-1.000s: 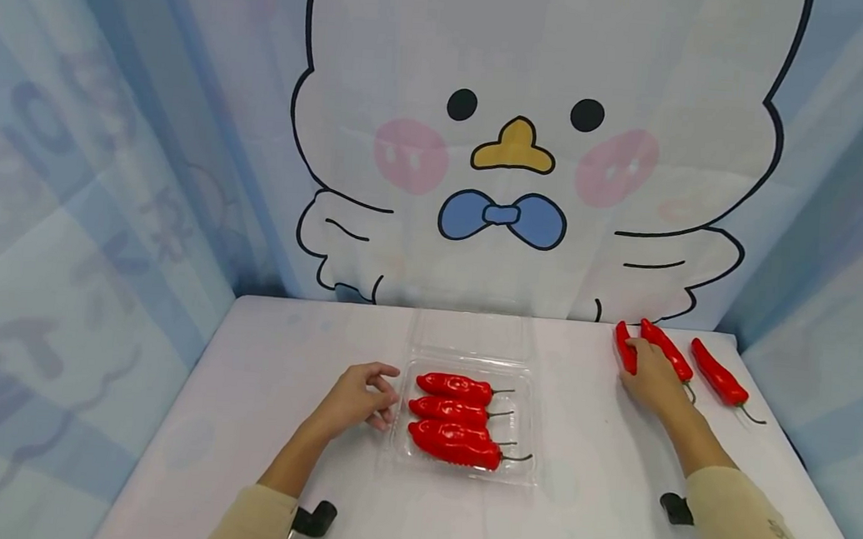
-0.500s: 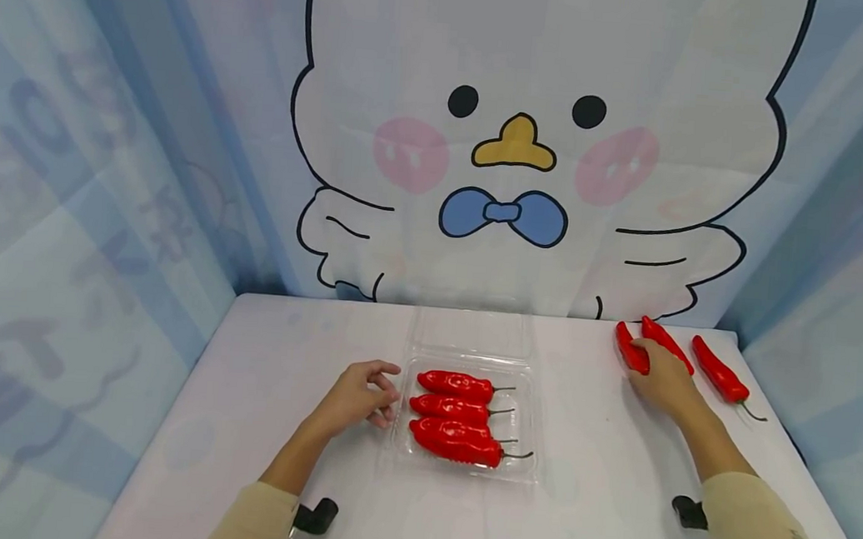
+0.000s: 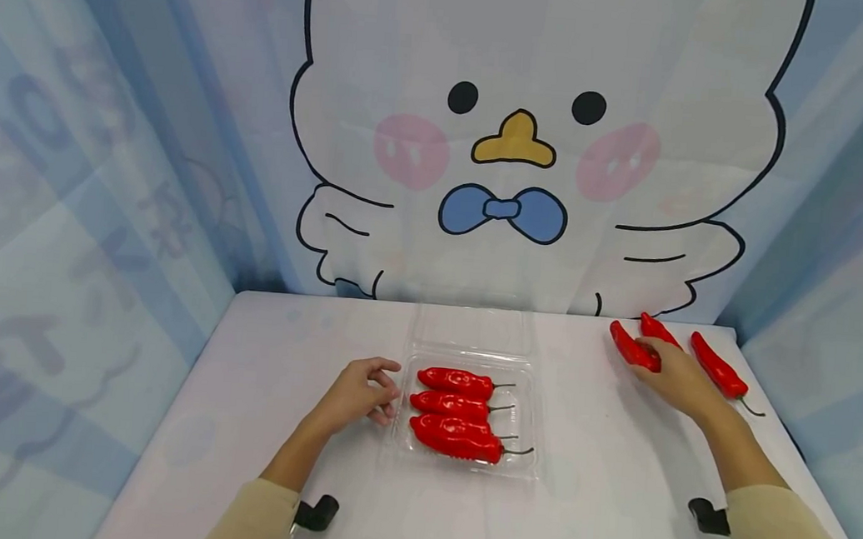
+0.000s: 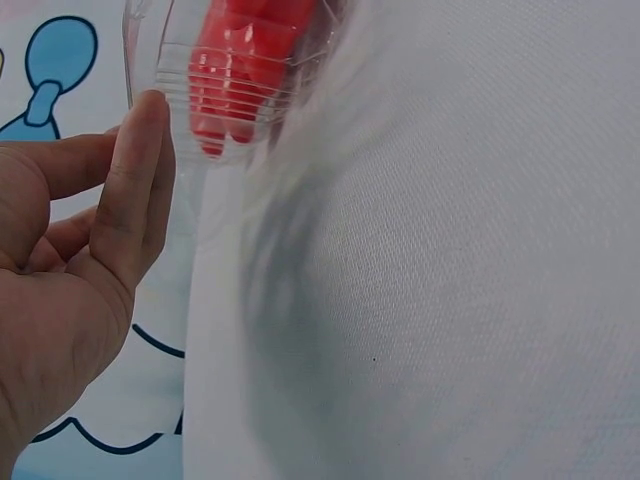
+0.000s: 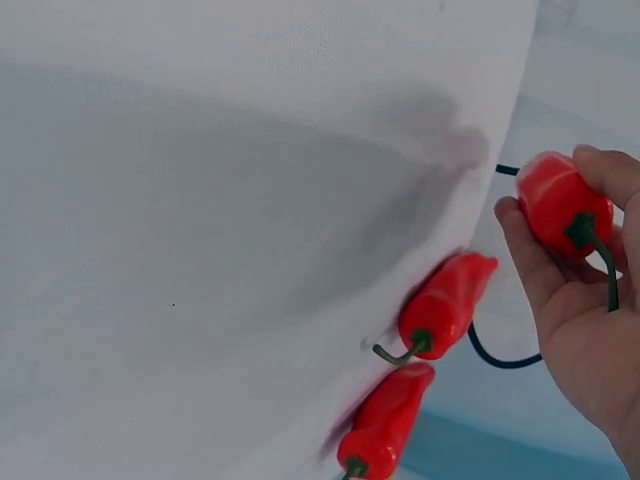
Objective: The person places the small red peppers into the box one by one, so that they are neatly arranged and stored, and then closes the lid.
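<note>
My right hand (image 3: 674, 375) pinches a red chili pepper (image 3: 632, 347) between thumb and fingers at the back right of the table. In the right wrist view, this held pepper (image 5: 565, 205) shows its green stem, and its shadow falls apart from it. Two more red peppers lie beside that hand, one partly hidden behind it (image 3: 656, 328) and one to its right (image 3: 719, 366). A clear plastic clamshell box (image 3: 530, 393) stands mid-table, lid raised, with several red peppers (image 3: 457, 438) in a stack of rows. Relaxed fingers of my left hand (image 3: 363, 394) rest right at its left wall.
A white cloth covers the table (image 3: 255, 424). Behind it hangs a curtain (image 3: 507, 266) with a cartoon bird, and blue curtains close off both sides. Black wrist mounts (image 3: 317, 512) sit under each forearm.
My right hand has drawn the leftmost loose pepper up and slightly toward me, tilting it and turning its tip leftward. The left hand and the box have stayed put.
</note>
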Demonstrator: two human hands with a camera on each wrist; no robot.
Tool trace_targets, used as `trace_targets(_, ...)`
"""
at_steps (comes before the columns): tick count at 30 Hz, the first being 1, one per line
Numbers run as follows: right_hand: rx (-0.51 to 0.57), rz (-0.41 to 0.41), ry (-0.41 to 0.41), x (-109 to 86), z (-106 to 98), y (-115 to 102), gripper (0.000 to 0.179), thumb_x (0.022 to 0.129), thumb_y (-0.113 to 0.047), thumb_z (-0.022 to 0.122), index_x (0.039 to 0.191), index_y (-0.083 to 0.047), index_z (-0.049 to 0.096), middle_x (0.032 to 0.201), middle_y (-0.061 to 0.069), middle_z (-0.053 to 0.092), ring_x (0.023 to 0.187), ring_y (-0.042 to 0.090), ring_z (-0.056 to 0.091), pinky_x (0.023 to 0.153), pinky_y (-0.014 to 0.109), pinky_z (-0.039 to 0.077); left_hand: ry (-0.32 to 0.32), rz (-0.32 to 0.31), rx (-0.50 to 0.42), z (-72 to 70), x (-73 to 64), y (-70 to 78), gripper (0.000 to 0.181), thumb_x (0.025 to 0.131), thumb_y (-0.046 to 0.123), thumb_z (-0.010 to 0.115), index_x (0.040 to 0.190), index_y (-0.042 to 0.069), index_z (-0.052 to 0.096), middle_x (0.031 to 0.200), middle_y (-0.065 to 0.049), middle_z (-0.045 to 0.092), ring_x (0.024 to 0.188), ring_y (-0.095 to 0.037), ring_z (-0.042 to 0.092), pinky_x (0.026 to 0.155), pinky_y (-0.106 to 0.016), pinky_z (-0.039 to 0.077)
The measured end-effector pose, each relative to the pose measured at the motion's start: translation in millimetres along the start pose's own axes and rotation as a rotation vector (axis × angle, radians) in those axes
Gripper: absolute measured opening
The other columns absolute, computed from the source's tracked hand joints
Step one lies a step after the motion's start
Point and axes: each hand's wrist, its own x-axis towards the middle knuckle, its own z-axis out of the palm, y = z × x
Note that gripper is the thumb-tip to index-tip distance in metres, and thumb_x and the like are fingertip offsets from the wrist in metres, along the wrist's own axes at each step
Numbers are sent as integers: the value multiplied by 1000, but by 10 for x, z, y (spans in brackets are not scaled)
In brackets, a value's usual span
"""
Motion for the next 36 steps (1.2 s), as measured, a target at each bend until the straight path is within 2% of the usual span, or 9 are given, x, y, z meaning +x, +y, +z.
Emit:
trace_targets(12,57,-94,9,-185,-77,-262,77,90,-26,81,151,0,41,142,34,49,124,52,53,88,56,63,-6,0,-9,-10,7,-17,44,95,-1,70,137,-2,59,97,-14,66,65,-17,70,58,-34,65)
trace_targets(18,49,-171,14,-279,-134,-497,80,86,-28,85,151,-3,44,138,31,55,124,51,55,85,53,64,-7,-3,-11,-9,22,-20,44,95,-1,70,138,-1,59,97,-15,66,66,-17,70,59,-34,65)
trace_targets(27,40,-284,-21,-351,-112,-799,72,85,-27,86,147,-11,54,132,21,64,115,37,61,77,39,66,-4,-13,1,5,34,-46,44,95,1,71,137,-1,58,97,-14,66,66,-18,71,60,-34,65)
trace_targets(36,10,-358,-61,-343,-16,-1097,63,84,-28,86,142,-17,62,125,11,70,106,24,63,77,32,64,0,-15,17,-2,35,-41,45,95,4,72,137,1,59,97,-13,65,66,-18,71,61,-34,65)
